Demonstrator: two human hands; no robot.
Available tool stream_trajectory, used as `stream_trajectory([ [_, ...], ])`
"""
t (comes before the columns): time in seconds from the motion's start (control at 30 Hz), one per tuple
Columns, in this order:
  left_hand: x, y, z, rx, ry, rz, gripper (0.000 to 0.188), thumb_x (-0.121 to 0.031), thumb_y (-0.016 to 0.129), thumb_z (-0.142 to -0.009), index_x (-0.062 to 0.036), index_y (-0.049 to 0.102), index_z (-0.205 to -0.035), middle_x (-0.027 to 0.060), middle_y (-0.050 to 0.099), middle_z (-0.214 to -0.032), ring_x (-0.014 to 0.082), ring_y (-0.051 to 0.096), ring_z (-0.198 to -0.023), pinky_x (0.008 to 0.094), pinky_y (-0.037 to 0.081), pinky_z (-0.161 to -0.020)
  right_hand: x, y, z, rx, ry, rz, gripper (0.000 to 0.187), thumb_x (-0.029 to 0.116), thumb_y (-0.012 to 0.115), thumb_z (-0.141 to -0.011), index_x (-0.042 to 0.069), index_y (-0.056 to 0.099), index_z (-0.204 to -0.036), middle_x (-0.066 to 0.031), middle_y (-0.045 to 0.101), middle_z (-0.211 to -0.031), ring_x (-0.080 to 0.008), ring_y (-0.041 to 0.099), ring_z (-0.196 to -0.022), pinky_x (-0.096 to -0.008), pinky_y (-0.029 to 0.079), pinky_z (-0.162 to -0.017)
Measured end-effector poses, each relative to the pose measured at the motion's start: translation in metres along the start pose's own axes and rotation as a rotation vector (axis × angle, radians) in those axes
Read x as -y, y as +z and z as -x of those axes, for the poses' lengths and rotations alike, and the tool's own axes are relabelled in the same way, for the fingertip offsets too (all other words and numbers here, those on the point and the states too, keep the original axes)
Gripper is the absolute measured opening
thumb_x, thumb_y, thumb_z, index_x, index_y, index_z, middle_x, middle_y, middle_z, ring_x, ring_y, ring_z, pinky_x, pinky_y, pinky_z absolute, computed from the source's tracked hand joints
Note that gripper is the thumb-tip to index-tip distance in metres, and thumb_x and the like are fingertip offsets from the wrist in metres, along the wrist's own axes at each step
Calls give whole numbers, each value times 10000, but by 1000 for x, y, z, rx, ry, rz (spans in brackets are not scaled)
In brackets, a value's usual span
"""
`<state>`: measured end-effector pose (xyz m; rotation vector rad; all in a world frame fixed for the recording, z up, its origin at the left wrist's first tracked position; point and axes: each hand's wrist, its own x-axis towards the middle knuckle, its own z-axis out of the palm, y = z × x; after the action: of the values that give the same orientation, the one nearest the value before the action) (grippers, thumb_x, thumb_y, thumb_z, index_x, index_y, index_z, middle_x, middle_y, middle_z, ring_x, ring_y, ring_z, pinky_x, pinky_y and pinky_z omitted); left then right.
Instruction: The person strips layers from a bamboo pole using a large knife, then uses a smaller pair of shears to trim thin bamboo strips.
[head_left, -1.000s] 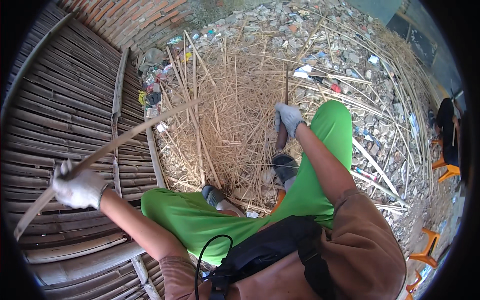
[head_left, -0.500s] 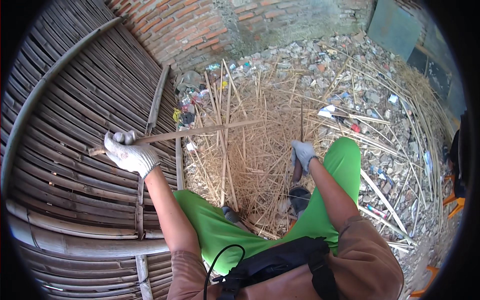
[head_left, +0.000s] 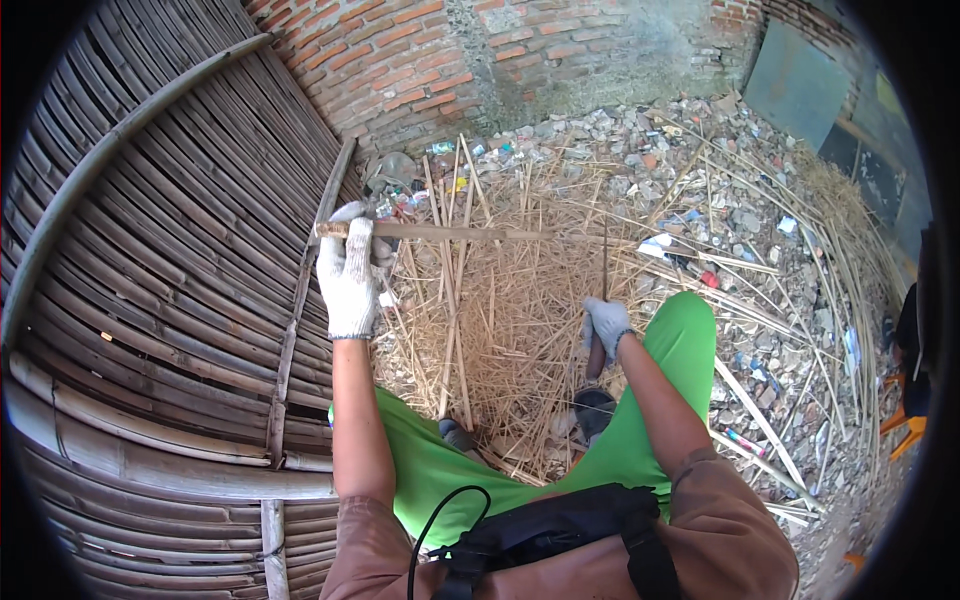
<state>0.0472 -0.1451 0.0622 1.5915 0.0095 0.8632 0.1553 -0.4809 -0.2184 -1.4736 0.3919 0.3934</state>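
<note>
In a white knitted glove, my left hand [head_left: 348, 285] is closed around one end of a long flat bamboo strip [head_left: 470, 234]. The strip runs nearly level to the right, over a heap of shavings. My right hand [head_left: 607, 322], also gloved, grips the dark brown handle of a large knife [head_left: 604, 262]. Its narrow blade, seen edge-on, points away from me. The strip's far part crosses near the blade; whether they touch I cannot tell.
Thin bamboo shavings [head_left: 520, 310] cover the ground between my green-trousered knees. A bamboo slat panel [head_left: 180, 260] stands close on the left. Behind is a brick wall [head_left: 400, 70]; rubble and litter [head_left: 745, 215] lie to the right. Several longer strips [head_left: 457, 300] rest on the shavings.
My left hand has moved right and slightly upward with the strip, and the strip's far end now reaches past the blade. My right hand and the knife have barely moved.
</note>
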Motion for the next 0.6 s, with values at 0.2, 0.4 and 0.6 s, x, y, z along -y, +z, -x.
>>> stream_trajectory([
  [0.2, -35, -17, 7, -129, 151, 179, 223, -158, 649, -1090, -21, 661, -1266, 79, 709, -1067, 105, 615, -714, 273, 532, -634, -2, -13, -5, 19, -5, -4, 323, 291, 684, -1000, 49, 610, -798, -103, 594, -603, -274, 580, -414, -450, 496, -363],
  [0.4, 20, -13, 23, 32, -45, 192, 247, -166, 677, -1073, -26, 674, -1276, 90, 734, -1022, 176, 728, -764, 305, 634, -703, -11, -9, -12, 31, -38, 49, 330, 278, 653, -1021, 50, 607, -787, -115, 602, -598, -275, 575, -411, -436, 489, -357],
  [0.6, 86, 10, 57, 138, -505, 116, 337, -195, 693, -1072, -42, 658, -1371, 90, 755, -1013, 184, 756, -747, 337, 665, -645, -10, -5, -6, -14, -63, 103, 366, 314, 671, -1011, 42, 607, -776, -117, 601, -597, -272, 585, -430, -431, 510, -395],
])
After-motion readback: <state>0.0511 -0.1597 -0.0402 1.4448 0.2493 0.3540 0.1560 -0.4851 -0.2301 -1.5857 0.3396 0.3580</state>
